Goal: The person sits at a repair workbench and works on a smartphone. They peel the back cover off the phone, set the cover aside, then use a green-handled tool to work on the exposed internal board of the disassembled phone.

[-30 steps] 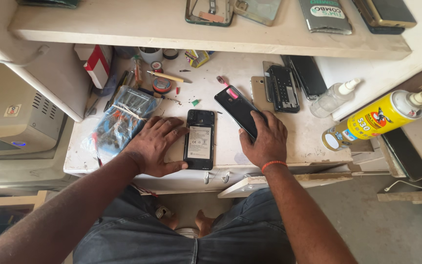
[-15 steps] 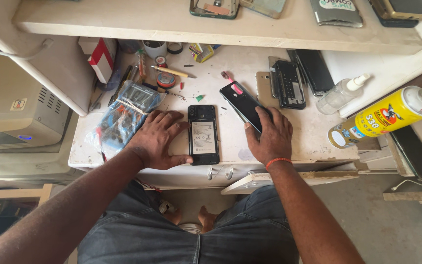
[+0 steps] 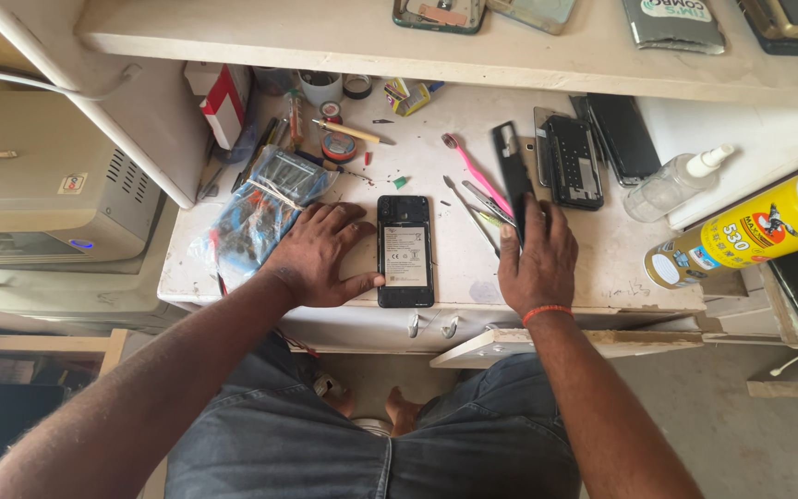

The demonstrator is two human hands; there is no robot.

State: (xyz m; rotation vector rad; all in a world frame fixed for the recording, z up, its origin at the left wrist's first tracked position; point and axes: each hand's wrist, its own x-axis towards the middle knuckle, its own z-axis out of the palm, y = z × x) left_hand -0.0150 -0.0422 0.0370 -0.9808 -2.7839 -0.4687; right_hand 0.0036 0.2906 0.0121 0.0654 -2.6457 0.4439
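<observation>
A black phone with its back removed (image 3: 405,249) lies flat on the white workbench (image 3: 602,259), battery side up. My left hand (image 3: 320,254) rests palm down just left of it, thumb touching its lower edge. My right hand (image 3: 536,259) holds a thin black back cover (image 3: 513,176) tipped up on its edge, to the right of the phone. Metal tweezers (image 3: 482,205) and a pink toothbrush (image 3: 475,171) lie beside that hand.
A blue plastic bag of parts (image 3: 265,199) sits left of my left hand. More opened phones (image 3: 573,162) lie at the back right, with a clear spray bottle (image 3: 674,183) and a yellow spray can (image 3: 741,236). A shelf (image 3: 417,42) overhangs the bench.
My right hand has turned the back cover from lying slanted to standing on its edge, uncovering the tweezers and toothbrush. The view shifted slightly; my left hand stayed by the phone.
</observation>
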